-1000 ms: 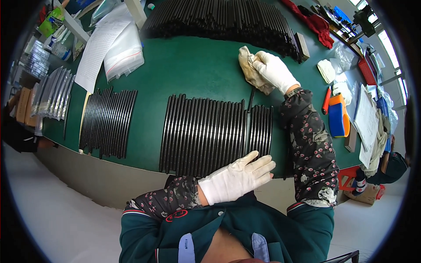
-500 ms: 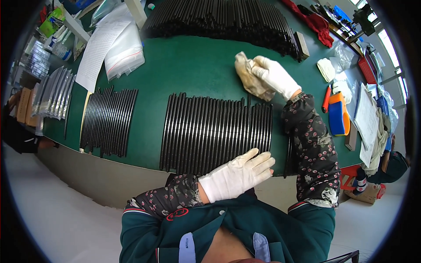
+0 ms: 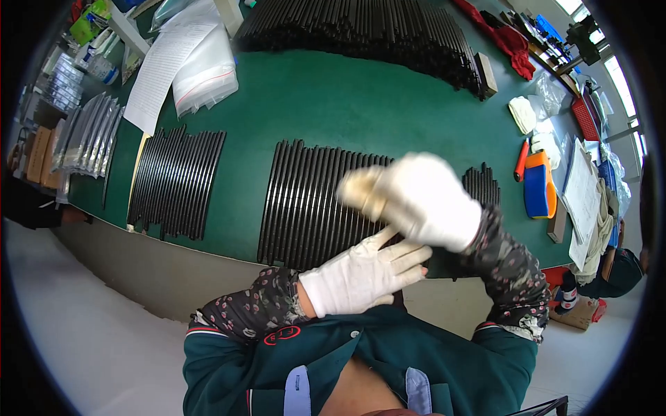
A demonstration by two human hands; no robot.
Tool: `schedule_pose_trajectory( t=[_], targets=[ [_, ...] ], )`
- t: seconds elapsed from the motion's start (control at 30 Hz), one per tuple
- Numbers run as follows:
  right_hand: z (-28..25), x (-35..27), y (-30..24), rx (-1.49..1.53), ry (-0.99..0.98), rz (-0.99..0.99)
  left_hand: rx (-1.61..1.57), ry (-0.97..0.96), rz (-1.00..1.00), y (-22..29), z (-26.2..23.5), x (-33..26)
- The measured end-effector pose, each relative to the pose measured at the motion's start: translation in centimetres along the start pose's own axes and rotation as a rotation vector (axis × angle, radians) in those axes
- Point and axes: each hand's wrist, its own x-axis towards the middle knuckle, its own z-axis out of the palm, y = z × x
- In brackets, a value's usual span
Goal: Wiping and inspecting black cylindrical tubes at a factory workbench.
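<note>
A row of thin black rods (image 3: 305,201) lies side by side at the middle of the bench's near edge. My left hand (image 3: 364,274), in a white glove, rests at the near ends of these rods with its fingers stretched out and holds nothing. Over the right part of the row, my gloved right hand (image 3: 440,201) is closed on a beige cloth (image 3: 359,191); both are smeared by motion. The rods under the right hand are hidden. To its right sits a smaller group of black rods (image 3: 482,184).
Another batch of black rods (image 3: 179,184) lies on the left of the green bench (image 3: 333,93). A large stack of rods (image 3: 354,28) spans the far side beside a block (image 3: 488,75). Plastic bags (image 3: 205,80), paper (image 3: 163,76) and an orange-and-blue tool (image 3: 538,186) lie around.
My right hand has come nearer and left with the cloth, from beyond the rods' far ends to over the row. The small right-hand rod group now shows. My left hand stays nearly in place.
</note>
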Motion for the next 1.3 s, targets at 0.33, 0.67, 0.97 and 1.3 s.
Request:
schedule_pose_trajectory(
  t=[0.33, 0.67, 0.97, 1.3],
  targets=[
    [2.9, 2.4, 1.7, 0.019, 0.435, -0.213, -0.016, -0.012, -0.024, -0.3, 0.4, -0.3],
    [3.5, 3.7, 1.5, 0.136, 0.342, -0.251, 0.042, 0.015, 0.007, -0.5, 0.3, -0.3],
    [3.4, 4.7, 3.6, -0.065, 0.529, -0.170, -0.109, 0.124, 0.007, -0.7, 1.6, -0.4],
    [2.9, 3.2, 7.3, -0.256, 0.394, 0.281, 0.018, 0.058, 0.013, -0.4, 0.5, -0.4]
  ],
)
